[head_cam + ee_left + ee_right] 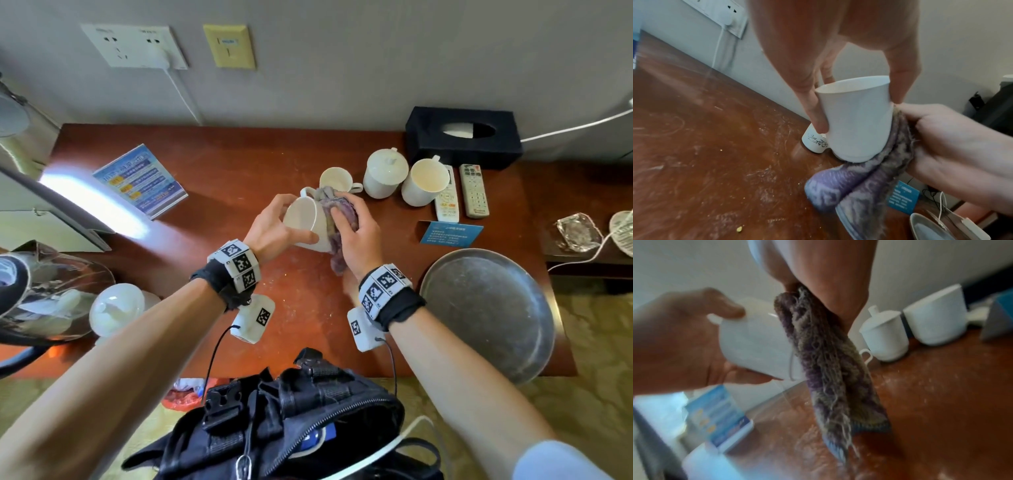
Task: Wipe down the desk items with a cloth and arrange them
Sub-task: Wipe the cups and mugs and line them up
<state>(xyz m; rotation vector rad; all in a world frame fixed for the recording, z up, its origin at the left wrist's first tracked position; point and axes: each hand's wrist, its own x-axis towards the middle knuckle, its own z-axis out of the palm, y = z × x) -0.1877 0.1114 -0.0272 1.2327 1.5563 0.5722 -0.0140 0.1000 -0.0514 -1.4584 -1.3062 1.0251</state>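
While left hand [274, 224] fingers [815, 112] curl round white cup [855, 120], right hand [359, 236] presses purple cloth [865, 186] against it; hard rub could knock cup loose onto desk [239, 161].

A reddish wooden desk [239, 161] stands against a grey wall [342, 61] with sockets [133, 46] at eleven o'clock, patterned yellowish carpet [596, 359] underfoot.

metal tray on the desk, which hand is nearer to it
Right. The right hand, pressing the cloth to the mug, is just left of the metal tray; the left hand grips the mug's far side, farther away.
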